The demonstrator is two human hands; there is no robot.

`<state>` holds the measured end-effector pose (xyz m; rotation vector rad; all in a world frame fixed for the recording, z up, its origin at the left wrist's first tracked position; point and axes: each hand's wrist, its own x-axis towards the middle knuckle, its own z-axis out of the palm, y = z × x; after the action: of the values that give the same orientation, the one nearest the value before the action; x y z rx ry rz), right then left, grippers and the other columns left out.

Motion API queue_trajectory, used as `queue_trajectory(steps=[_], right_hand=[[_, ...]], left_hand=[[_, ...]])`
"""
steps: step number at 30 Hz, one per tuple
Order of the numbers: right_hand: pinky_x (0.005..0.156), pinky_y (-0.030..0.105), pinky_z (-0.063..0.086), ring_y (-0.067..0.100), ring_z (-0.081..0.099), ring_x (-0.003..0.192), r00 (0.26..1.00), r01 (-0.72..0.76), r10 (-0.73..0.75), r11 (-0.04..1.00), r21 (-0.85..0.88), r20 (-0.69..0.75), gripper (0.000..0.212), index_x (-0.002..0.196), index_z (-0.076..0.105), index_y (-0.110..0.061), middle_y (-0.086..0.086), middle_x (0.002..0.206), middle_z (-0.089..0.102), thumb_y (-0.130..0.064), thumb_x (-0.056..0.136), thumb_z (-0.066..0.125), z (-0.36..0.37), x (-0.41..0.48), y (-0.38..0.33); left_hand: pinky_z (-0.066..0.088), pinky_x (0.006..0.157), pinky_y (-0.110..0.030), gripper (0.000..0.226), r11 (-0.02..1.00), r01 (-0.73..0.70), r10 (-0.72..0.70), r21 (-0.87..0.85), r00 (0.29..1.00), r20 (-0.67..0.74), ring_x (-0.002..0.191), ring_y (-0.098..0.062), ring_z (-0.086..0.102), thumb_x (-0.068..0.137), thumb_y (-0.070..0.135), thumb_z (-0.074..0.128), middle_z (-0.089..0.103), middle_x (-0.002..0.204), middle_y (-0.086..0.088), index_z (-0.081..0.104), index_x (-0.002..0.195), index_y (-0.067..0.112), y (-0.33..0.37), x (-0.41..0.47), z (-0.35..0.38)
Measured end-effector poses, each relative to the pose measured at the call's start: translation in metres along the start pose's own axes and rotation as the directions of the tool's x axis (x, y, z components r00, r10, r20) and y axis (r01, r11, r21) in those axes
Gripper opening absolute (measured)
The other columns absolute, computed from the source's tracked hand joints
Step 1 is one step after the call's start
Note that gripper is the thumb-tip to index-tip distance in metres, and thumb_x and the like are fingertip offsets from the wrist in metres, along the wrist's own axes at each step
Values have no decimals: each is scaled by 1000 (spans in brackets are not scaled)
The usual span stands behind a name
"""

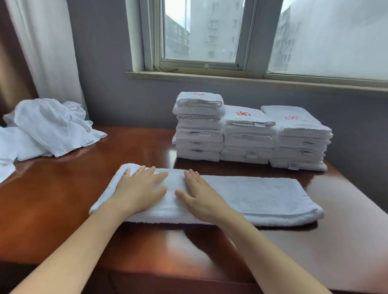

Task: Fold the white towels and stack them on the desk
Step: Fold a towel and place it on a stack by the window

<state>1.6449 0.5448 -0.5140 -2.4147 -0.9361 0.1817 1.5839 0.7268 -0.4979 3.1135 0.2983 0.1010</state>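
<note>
Left hand (141,189), right hand (200,196) pressing folded towel (253,197) on desk (55,197); fingers flat, straight, gripping nothing.

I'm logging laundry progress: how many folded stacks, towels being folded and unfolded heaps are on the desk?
Folded stacks: 3
Towel being folded: 1, pressed flat under the left hand and right hand
Unfolded heap: 1, the towels within it cannot be counted
Total: 5
</note>
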Motion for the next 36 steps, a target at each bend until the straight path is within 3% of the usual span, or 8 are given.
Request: queue_trajectory(steps=[6, 15, 19, 24, 27, 30, 33, 36], right_hand=[[119, 33, 15, 14, 19, 148, 978, -159, 135, 976, -152, -158, 53, 154, 27, -17, -2, 160, 29, -37, 105, 29, -41, -32, 61], [117, 37, 17, 18, 27, 143, 908, -382, 293, 872, -305, -298, 49, 148, 34, -16, 2, 156, 32, -33, 103, 30, -91, -82, 147], [117, 39, 20, 21, 13, 148, 861, -475, 428, 870, -132, -274, 59, 153, 23, -17, 8, 161, 17, -44, 101, 30, -94, -87, 159], [107, 41, 29, 29, 32, 132, 797, -569, 471, 795, -209, -379, 68, 151, 27, -17, 8, 147, 39, -55, 95, 34, -97, -85, 157], [90, 41, 40, 30, 43, 125, 767, -624, 539, 755, -204, -349, 71, 145, 34, -21, 10, 139, 42, -62, 89, 42, -108, -83, 152], [71, 34, 39, 26, 55, 115, 734, -678, 608, 684, -271, -303, 78, 140, 38, -16, 6, 132, 51, -70, 84, 43, -123, -83, 147], [63, 31, 36, 20, 58, 98, 751, -661, 597, 686, -305, -282, 60, 113, 53, -20, -4, 114, 62, -71, 82, 46, -132, -86, 146], [70, 32, 42, 19, 55, 95, 761, -634, 598, 767, -95, -254, 38, 102, 54, -23, -4, 115, 63, -54, 80, 58, -135, -91, 147]], left_hand=[[8, 122, -41, 53, 962, -221, 200, -162, 971, -135, 150, -15, 13, 102, 46, 35, 23, 162, 4, 28, 153, 34, 91, 13, 1], [9, 122, -40, 53, 894, -417, 408, -163, 909, -86, 151, -19, 11, 103, 42, 34, 20, 163, -1, 27, 154, 26, 207, 42, 20], [2, 122, -41, 55, 890, -441, 441, -116, 897, -24, 152, -17, 2, 104, 46, 24, 6, 165, -2, 17, 156, 29, 211, 46, 33], [0, 123, -41, 56, 893, -439, 439, -99, 898, -23, 152, -16, 1, 103, 48, 22, 4, 165, -1, 15, 156, 31, 210, 47, 37], [0, 123, -41, 56, 895, -433, 433, -104, 901, -21, 152, -15, 0, 103, 47, 22, 4, 165, 0, 15, 156, 32, 210, 45, 37], [-1, 123, -40, 56, 896, -427, 428, -124, 904, -23, 152, -15, -1, 103, 48, 20, 3, 165, 0, 15, 156, 34, 210, 43, 37], [0, 123, -41, 55, 894, -428, 428, -132, 903, -35, 152, -16, 1, 102, 47, 21, 5, 165, 0, 17, 156, 34, 211, 42, 37], [4, 123, -42, 51, 875, -455, 449, -168, 890, -73, 151, -18, 7, 103, 44, 27, 13, 164, 0, 25, 153, 35, 211, 42, 36]])
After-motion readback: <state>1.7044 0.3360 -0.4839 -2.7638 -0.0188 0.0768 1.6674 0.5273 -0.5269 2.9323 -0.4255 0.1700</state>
